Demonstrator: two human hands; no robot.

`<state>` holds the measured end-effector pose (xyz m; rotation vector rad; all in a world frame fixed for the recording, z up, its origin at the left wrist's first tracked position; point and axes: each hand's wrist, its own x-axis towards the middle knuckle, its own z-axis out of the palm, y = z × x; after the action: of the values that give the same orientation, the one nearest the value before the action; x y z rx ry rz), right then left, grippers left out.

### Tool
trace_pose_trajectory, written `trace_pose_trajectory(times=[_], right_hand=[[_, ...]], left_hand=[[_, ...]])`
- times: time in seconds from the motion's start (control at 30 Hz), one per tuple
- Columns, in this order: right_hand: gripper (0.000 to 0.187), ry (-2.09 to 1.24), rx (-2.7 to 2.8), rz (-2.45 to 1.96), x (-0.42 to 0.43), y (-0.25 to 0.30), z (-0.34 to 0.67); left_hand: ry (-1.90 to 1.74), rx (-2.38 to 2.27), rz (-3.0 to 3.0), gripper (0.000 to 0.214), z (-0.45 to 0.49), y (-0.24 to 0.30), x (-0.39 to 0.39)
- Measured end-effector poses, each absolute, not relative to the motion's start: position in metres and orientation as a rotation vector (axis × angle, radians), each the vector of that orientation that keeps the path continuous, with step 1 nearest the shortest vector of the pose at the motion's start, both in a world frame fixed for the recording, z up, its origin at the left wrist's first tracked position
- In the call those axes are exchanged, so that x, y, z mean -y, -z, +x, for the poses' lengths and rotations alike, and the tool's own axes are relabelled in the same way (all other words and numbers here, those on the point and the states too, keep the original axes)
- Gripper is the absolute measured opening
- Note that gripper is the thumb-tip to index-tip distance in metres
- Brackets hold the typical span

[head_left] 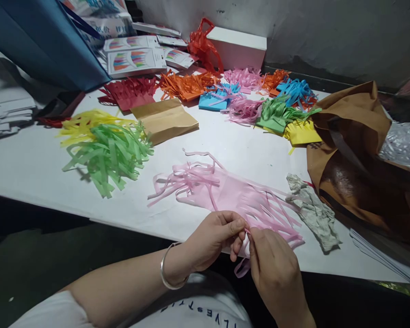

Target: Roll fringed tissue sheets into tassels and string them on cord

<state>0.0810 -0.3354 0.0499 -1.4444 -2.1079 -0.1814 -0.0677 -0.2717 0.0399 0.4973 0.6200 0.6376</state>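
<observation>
A pink tissue-paper fringe (227, 189), cut into strips at both ends, lies on the white table near its front edge. Over its lower edge my left hand (222, 234) is closed, thumb and forefinger pinching a thin pink strip. Close against it, my right hand (275, 266) pinches the same pink paper, its fingertips almost touching the left ones. A loose pink strip hangs below the hands. To the left lies a green fringe (109, 152), partly over a yellow fringe (92, 125). A crumpled pale cloth (314, 214) lies right of the pink fringe.
Folded fringes, including red (133, 93), orange (187, 84) and blue (213, 101), lie along the back near a tan paper piece (167, 118). Printed boxes (136, 61), a white box (239, 45) and a blue bag (44, 41) stand behind. A brown bag (355, 109) is right.
</observation>
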Motion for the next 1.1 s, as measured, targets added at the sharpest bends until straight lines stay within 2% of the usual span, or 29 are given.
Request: trace_pose_trajectory(times=[0.2, 0.37, 0.5, 0.7, 0.8, 0.87, 1.1], right_hand=[[0.018, 0.203, 2.185, -1.457, 0.335, -0.063, 0.082], [0.022, -0.111, 2.088, -1.439, 0.335, -0.064, 0.083], [0.014, -0.365, 1.967, -1.423, 0.336, -0.064, 0.088], [0.015, -0.338, 1.955, -1.397, 0.339, -0.058, 0.091], [0.013, -0.333, 1.906, -1.409, 0.338, -0.056, 0.090], [0.014, -0.358, 1.877, -1.417, 0.339, -0.056, 0.091], [0.013, -0.440, 1.896, -1.414, 0.340, -0.054, 0.089]], left_hand=[[-0.679, -0.683, 0.649, 0.040, -0.066, -0.043, 0.275], [-0.744, -0.748, 0.915, 0.036, -0.069, -0.044, 0.278], [-0.781, -0.774, 1.077, 0.032, -0.074, -0.045, 0.278], [-0.737, -0.757, 1.103, 0.027, -0.074, -0.042, 0.276], [-0.676, -0.756, 1.002, 0.031, -0.076, -0.046, 0.272], [-0.654, -0.777, 1.048, 0.026, -0.080, -0.051, 0.269], [-0.672, -0.733, 1.899, 0.014, -0.089, -0.062, 0.265]])
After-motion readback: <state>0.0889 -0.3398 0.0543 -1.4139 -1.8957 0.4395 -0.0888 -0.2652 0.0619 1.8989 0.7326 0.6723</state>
